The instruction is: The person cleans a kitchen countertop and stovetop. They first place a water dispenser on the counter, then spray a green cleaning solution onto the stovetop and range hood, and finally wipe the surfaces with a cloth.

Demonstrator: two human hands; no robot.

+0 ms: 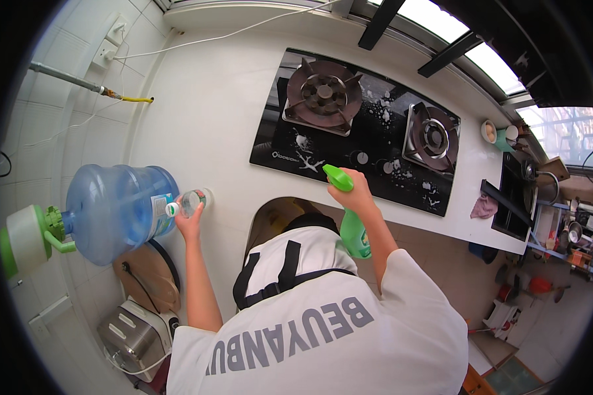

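Note:
My right hand [353,191] grips a green spray bottle [357,237] by its neck, with the bright green trigger head [338,177] above the front edge of a black glass gas hob [370,133]. White foam [304,143] lies in patches on the glass, near the knobs and between the two burners. A left burner [324,92] and a right burner [434,139] carry dark pan supports. On the left, my left hand [189,219] holds a small clear plastic bottle [193,199] with a white cap, at the white countertop [202,123].
Beside my left hand lies a large blue water jug [121,212] with a green-and-white pump [27,239]. A toaster [138,338] and a round wooden board [146,276] are below it. Rightward are a pink cloth [484,206], a bowl of eggs [488,131] and a sink [511,192].

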